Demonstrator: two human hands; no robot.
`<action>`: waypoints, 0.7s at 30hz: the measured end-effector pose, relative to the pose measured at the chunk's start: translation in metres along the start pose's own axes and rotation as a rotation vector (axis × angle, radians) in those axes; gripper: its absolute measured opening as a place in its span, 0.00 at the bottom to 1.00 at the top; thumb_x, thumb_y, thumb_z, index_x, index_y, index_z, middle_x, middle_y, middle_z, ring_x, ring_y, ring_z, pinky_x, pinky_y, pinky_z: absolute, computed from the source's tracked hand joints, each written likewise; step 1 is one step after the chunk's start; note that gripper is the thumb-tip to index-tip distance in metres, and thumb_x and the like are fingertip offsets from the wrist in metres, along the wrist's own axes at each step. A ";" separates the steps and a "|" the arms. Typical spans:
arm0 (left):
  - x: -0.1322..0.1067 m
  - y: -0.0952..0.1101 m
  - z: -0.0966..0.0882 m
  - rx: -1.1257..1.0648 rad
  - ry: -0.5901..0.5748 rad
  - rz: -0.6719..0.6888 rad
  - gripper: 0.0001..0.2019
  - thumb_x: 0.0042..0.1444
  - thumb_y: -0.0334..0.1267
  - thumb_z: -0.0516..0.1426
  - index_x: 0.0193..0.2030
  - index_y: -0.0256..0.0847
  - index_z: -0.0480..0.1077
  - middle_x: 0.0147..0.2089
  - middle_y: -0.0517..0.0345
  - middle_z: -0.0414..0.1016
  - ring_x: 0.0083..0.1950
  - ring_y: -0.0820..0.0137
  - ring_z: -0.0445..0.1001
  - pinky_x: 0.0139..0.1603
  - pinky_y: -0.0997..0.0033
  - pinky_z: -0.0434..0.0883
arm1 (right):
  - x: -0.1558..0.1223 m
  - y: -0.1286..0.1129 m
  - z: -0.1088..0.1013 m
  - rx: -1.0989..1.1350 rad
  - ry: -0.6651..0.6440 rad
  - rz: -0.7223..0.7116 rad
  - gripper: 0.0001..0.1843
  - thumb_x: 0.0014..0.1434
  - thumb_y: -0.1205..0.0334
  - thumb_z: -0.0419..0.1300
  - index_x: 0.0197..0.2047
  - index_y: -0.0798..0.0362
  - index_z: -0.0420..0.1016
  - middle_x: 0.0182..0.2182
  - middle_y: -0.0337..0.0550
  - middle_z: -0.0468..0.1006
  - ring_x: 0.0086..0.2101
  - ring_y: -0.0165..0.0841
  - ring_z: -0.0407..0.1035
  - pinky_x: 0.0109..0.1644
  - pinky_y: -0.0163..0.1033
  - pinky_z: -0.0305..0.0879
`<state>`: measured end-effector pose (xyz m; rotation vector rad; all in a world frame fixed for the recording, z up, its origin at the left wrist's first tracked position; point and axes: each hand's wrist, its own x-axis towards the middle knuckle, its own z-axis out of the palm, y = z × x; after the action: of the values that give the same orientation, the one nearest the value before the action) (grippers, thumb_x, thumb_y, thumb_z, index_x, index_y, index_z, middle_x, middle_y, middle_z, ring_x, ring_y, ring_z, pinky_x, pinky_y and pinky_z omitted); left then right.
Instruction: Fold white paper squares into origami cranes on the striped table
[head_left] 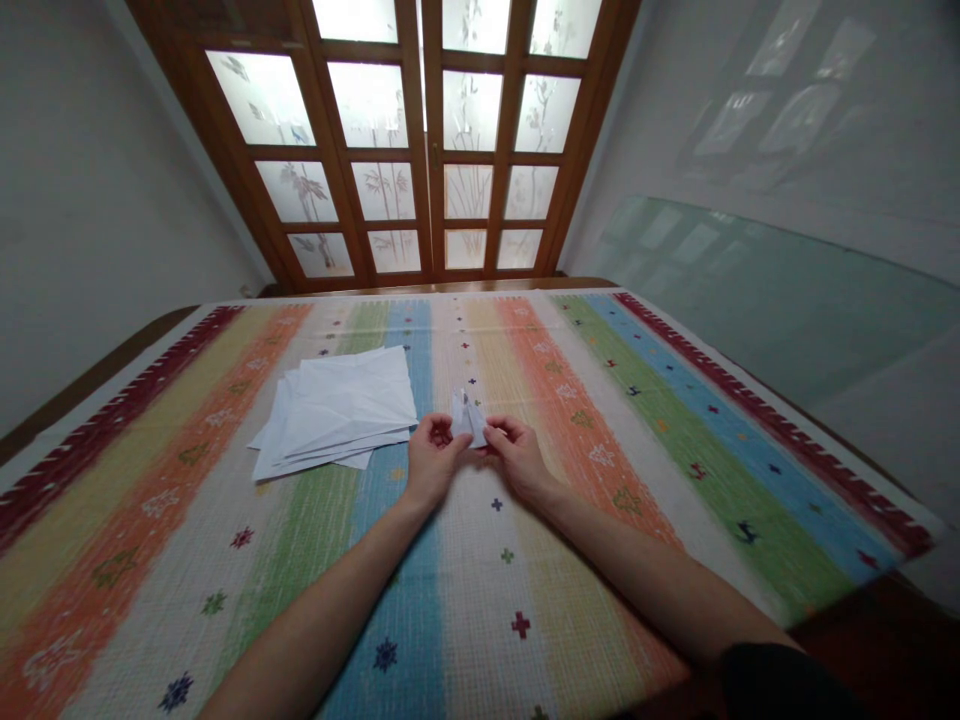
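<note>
Between my two hands is a small folded piece of white paper [468, 418], pointed at the top and wider at the bottom. My left hand [435, 455] pinches its lower left edge, thumb on the near face. On the other side my right hand [519, 455] grips the lower right corner between thumb and fingers. Both hands are closed on the paper, just above the striped tablecloth. Some fingertips are hidden behind it. Left of my left hand lies a loose stack of white paper sheets [349, 400], slightly creased and unevenly piled.
A striped, patterned tablecloth [300, 560] covers the table. Beyond its far edge stand wooden doors [427, 200] with frosted panes. A pale glass panel [750, 290] is by the wall on the right. A white wall [97, 190] rises on the left.
</note>
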<state>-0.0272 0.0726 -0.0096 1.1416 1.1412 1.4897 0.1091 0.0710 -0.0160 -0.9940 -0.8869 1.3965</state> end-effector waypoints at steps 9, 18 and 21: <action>-0.005 -0.005 -0.001 0.018 -0.158 0.060 0.07 0.53 0.37 0.57 0.38 0.39 0.72 0.35 0.58 0.73 0.30 0.74 0.73 0.32 0.73 0.72 | 0.003 -0.002 0.000 0.085 0.032 -0.027 0.11 0.44 0.55 0.67 0.29 0.53 0.74 0.25 0.36 0.77 0.24 0.29 0.70 0.28 0.35 0.70; -0.005 -0.004 0.001 -0.063 -0.145 -0.002 0.19 0.41 0.30 0.62 0.42 0.40 0.66 0.35 0.63 0.70 0.30 0.77 0.71 0.33 0.76 0.70 | 0.002 0.003 -0.003 0.036 -0.045 -0.030 0.23 0.37 0.65 0.70 0.39 0.50 0.71 0.29 0.36 0.79 0.27 0.31 0.72 0.32 0.35 0.69; -0.005 -0.006 0.002 -0.106 -0.105 0.029 0.26 0.41 0.30 0.63 0.49 0.43 0.63 0.39 0.63 0.68 0.28 0.80 0.70 0.32 0.77 0.69 | 0.002 0.002 -0.002 0.007 -0.039 -0.110 0.22 0.38 0.65 0.70 0.38 0.49 0.70 0.30 0.35 0.77 0.29 0.30 0.72 0.34 0.35 0.69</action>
<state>-0.0240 0.0688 -0.0163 1.1537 0.9667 1.4768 0.1101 0.0730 -0.0189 -0.9017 -0.9511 1.3287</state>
